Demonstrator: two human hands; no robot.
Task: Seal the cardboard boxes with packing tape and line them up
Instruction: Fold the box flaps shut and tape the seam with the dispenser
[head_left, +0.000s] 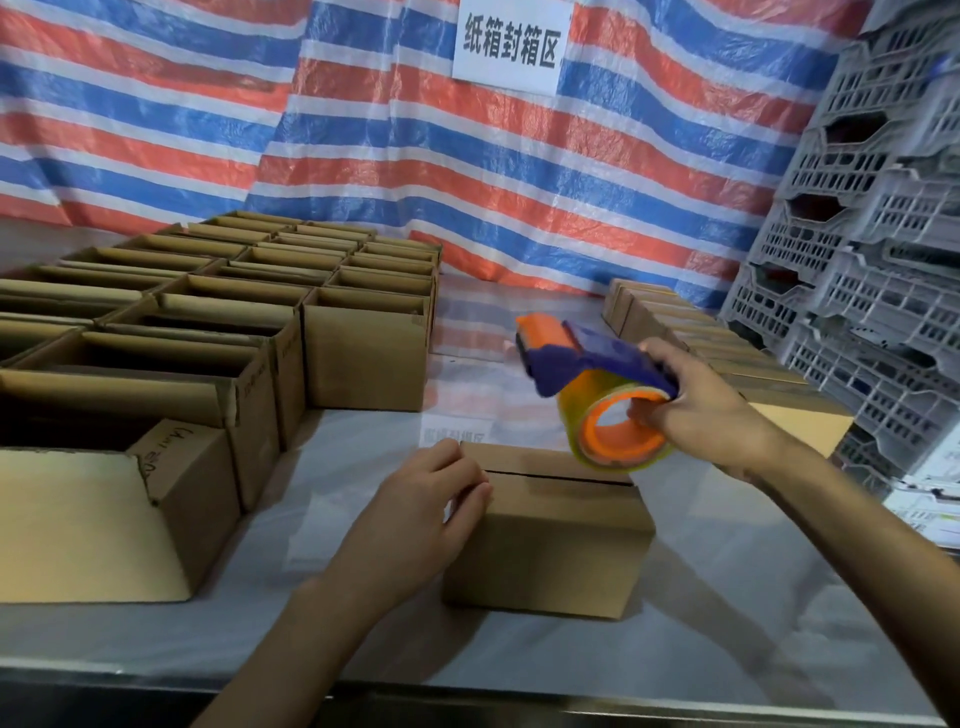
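Note:
A small brown cardboard box (556, 540) sits on the table in front of me, flaps folded down with a dark seam across its top. My left hand (421, 514) rests on the box's left top edge, fingers curled against it. My right hand (711, 410) grips a blue and orange tape dispenser (587, 384) with a clear tape roll, held in the air just above the box's right end. The dispenser's orange front points left and away from me.
Several open-topped cardboard boxes (208, 332) stand in rows on the left half of the table. A line of closed boxes (722, 348) runs along the right. Grey plastic crates (862, 249) are stacked at the right. A striped tarp (363, 130) hangs behind.

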